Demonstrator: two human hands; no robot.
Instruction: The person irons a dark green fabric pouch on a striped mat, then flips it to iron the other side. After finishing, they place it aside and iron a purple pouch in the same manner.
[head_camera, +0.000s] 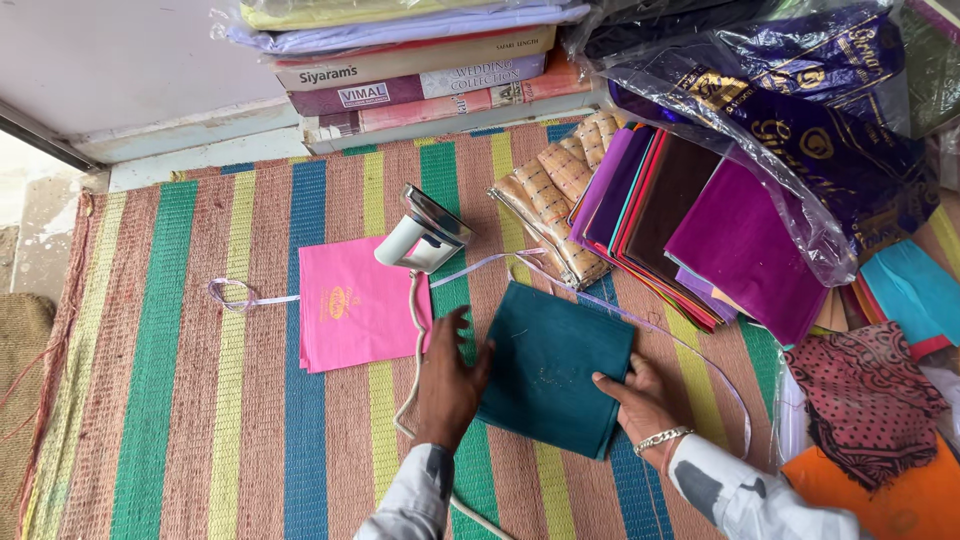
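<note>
Folded teal cloth (553, 365), one piece, lying flat on the striped woven mat (180, 350) just ahead of the person, its near corner turned toward the wrists; the flat lie lets both palms press and square it. The left hand (452, 380) rests spread and open on the mat with fingertips at the cloth's left edge, gripping nothing, apparently steadying that side. The right hand (638, 395), wearing one metal bracelet (660, 438), lies on the cloth's lower right edge with fingers partly curled over the fold; whether it pinches the edge or merely presses cannot be told. One pink packet (355, 305) lies flat just left of the cloth, and one electric iron (424, 232) stands tipped on its heel at the packet's upper right corner, soleplate off the mat, presumably so that nothing scorches; its white cord (412, 360) trails down past the left hand. One thin pale ribbon (250, 298) runs from the left of the packet, behind the iron and round the far side of the cloth. Beyond, a fanned stack of folded fabrics (700, 230) in purples, maroon and red leans against one checked tan bundle (555, 205); exact number of pieces cannot be counted. Dark blue plastic bags (800, 130) overlie the stack, boxed fabric packs (420, 80) are piled at the far edge, and one red dotted cloth (865, 400) sits at the right
</note>
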